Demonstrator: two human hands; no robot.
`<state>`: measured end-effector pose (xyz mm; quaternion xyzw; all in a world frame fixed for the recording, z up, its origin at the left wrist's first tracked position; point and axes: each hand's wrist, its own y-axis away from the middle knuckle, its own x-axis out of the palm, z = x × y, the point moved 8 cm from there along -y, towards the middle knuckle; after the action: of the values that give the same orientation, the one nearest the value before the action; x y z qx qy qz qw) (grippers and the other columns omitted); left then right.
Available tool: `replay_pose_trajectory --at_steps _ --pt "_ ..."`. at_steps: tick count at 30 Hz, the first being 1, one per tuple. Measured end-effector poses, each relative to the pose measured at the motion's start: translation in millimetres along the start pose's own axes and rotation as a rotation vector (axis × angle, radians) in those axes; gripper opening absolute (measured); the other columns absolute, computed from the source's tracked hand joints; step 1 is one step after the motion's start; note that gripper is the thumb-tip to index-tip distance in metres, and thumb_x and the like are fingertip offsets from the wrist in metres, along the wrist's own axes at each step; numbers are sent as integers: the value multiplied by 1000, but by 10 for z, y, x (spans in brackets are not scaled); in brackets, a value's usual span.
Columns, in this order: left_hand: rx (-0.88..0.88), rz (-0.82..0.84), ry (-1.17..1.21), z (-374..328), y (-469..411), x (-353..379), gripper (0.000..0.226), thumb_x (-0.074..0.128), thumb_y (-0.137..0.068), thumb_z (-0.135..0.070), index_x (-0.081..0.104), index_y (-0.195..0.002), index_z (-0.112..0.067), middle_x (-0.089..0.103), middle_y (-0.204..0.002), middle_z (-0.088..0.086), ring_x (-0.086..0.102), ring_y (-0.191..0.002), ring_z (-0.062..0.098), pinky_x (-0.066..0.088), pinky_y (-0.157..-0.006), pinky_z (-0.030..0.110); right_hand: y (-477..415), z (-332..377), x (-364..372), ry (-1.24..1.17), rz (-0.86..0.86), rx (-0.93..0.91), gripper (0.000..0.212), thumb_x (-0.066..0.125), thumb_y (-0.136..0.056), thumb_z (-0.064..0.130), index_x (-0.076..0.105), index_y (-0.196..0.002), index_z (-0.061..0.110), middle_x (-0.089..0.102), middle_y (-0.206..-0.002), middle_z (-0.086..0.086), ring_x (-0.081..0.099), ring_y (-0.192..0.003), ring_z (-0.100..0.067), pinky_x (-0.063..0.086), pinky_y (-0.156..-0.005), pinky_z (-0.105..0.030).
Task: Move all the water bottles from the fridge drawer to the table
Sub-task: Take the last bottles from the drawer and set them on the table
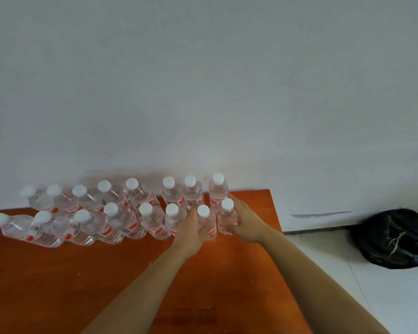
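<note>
Blocked at the back of the worktop (70, 285) by two packed rows of bottles (121, 220) against the wall (203, 92). Open across the near half up to the front row. Narrow gap mid back row. Crowded at the right end: left hand (191, 229) round the second-last bottle (203, 211), right hand (247, 220) round the end bottle (227, 218). Free past the right edge, bar a black bag (393, 237) on the floor (336, 297).

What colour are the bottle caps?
White, on every water bottle cap standing on the table; head view.

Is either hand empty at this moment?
No: the left hand grips a front-row bottle and the right hand grips the end bottle beside it, both on the table.
</note>
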<state>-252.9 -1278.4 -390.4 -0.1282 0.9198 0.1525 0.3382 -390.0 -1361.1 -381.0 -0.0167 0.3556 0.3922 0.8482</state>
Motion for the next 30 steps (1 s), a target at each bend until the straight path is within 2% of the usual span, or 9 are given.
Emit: replay_pose_trajectory --at_steps 3,5,7,10,14,17,22,26,30 --pt "30 -9 10 -169 100 -146 52 57 -97 -41 41 -142 -20 54 -137 -7 50 -130 17 43 -106 38 131 61 -219 106 -35 13 78 64 -92 35 20 -156 28 29 -161 1 28 -148 -24 30 -117 -44" --pt "84 -58 -54 -326 171 -335 54 49 -100 -42 33 -148 -23 46 -145 -6 45 -134 18 41 -108 40 280 75 -468 195 -105 61 73 55 -98 33 14 -158 24 18 -165 -4 25 -149 -26 28 -117 -43" --pt "146 -141 -288 -533 255 -585 57 36 -101 -49 24 -152 -26 29 -159 0 33 -144 25 36 -113 49 437 181 -747 251 -207 33 67 50 -101 34 16 -158 24 15 -165 -6 25 -149 -27 30 -117 -44" --pt "220 -327 -543 -998 481 -1031 63 21 -102 -54 17 -157 -23 7 -166 5 9 -152 26 19 -121 47 737 493 -1199 345 -445 -59 63 40 -103 46 19 -157 23 14 -165 -7 22 -150 -28 29 -116 -45" --pt "346 -607 -674 -1747 867 -1554 65 19 -102 -55 23 -155 -17 15 -164 14 16 -151 32 23 -119 53 1271 1064 -1769 538 -789 -193 62 32 -104 53 21 -157 22 14 -165 -10 16 -152 -30 18 -120 -46" --pt "361 -693 -706 -2154 1092 -1738 68 15 -100 -58 19 -156 -20 10 -165 13 10 -152 31 16 -121 52 1654 1364 -2081 632 -935 -224 64 26 -103 57 21 -157 23 11 -166 -12 7 -153 -31 10 -123 -50" --pt "425 -734 -679 -2568 1388 -1701 69 12 -99 -61 16 -157 -23 0 -166 12 0 -153 30 12 -121 55 2378 1460 -2357 706 -1096 -147 73 25 -99 65 17 -159 23 3 -166 -15 -1 -153 -33 7 -121 -57" --pt "615 -675 -665 -2870 1538 -1395 72 8 -98 -63 13 -158 -24 -6 -165 13 -6 -152 32 10 -120 60 3039 1285 -2363 784 -1179 37 80 25 -96 71 10 -160 24 -5 -166 -16 -8 -153 -34 4 -120 -59" --pt "825 -599 -573 -3154 1764 -968 70 12 -99 -63 8 -159 -26 -11 -165 10 -11 -152 30 8 -120 61 3822 1082 -2202 851 -1247 263 82 25 -95 72 8 -160 24 -8 -166 -15 -9 -152 -34 3 -120 -59"
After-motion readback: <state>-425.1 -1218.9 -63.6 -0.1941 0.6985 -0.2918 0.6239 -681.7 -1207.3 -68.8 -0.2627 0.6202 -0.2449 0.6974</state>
